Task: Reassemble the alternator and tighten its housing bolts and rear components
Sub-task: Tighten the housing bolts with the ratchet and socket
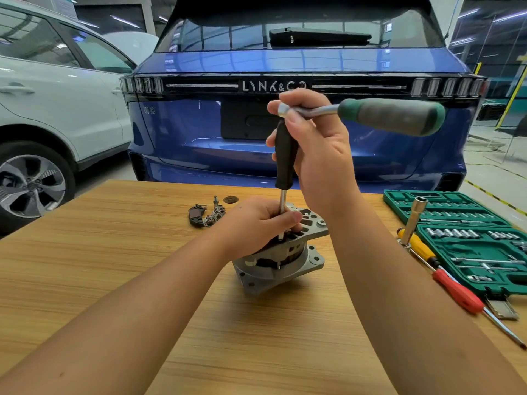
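A: What is the right hand (pixel 310 143) doing?

B: It is up high, at about 12 o'clock from the alternator (pixel 281 252). Its fingers are wrapped tight around the top of a black driver handle (pixel 285 155) and the silver head of a ratchet (pixel 370 114). The ratchet's green and grey grip sticks out toward 3 o'clock.

A: And the driver?

B: It stands almost straight up. Its thin silver shaft (pixel 282 212) goes down to the top of the alternator.

A: What about the left hand (pixel 256 223)?

B: It is low down, on top of the alternator. Its fingers curl around the shaft near the bottom, and the thumb points toward 3 o'clock.

A: Where is the alternator?

B: It sits on the wooden table (pixel 114 266), near the middle. It is grey metal, and it rests on its flat end.

A: What else is on the table?

B: At 10 o'clock from the alternator there is a small heap of dark parts (pixel 205 215) and a round dark disc (pixel 230 199). At 3 o'clock lies an open green socket set (pixel 470 240). Just beside it lie a yellow screwdriver (pixel 419 246) and a red screwdriver (pixel 462 295), with a long silver socket (pixel 413 220) leaning across the yellow one.

A: And behind the table?

B: A blue car (pixel 285 64) at 12 o'clock and a white car (pixel 57 95) at 10 o'clock.
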`<state>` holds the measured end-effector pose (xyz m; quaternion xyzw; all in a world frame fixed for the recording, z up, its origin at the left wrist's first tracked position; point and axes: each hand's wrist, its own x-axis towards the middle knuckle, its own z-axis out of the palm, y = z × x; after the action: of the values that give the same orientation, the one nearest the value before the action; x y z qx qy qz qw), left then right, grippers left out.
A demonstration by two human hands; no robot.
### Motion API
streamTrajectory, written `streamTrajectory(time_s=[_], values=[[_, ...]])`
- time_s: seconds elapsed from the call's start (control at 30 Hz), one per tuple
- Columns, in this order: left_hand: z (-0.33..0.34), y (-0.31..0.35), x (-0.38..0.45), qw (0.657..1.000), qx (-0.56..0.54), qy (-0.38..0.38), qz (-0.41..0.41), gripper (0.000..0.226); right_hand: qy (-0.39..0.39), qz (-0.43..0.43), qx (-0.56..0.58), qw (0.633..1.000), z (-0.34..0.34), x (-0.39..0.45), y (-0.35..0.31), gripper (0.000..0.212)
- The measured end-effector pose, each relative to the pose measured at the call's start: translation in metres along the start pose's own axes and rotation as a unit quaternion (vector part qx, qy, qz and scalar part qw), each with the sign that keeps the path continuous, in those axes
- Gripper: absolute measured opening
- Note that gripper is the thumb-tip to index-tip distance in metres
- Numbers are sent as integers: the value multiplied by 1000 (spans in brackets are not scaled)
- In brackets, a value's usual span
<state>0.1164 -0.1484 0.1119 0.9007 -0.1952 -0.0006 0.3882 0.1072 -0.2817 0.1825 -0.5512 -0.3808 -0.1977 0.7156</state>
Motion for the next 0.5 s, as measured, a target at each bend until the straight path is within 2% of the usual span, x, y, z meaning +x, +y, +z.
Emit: streamTrajectory(time_s=[0.1,0.2,0.37,0.5], values=[[1,-2,-1,1000,-16,9,1,27,-62,10,83,995,-1,-4,1,37],[1,-2,-1,1000,-16,11,-2,23,-61,56,131,988,0,0,1,38],[-6,2,-2,1000,-14,-22,-1,10,-18,75,89,993,2,4,-1,17],[-9,1,-2,999,-12,-35,-3,9,71,73,-13,995,9,8,-9,26]])
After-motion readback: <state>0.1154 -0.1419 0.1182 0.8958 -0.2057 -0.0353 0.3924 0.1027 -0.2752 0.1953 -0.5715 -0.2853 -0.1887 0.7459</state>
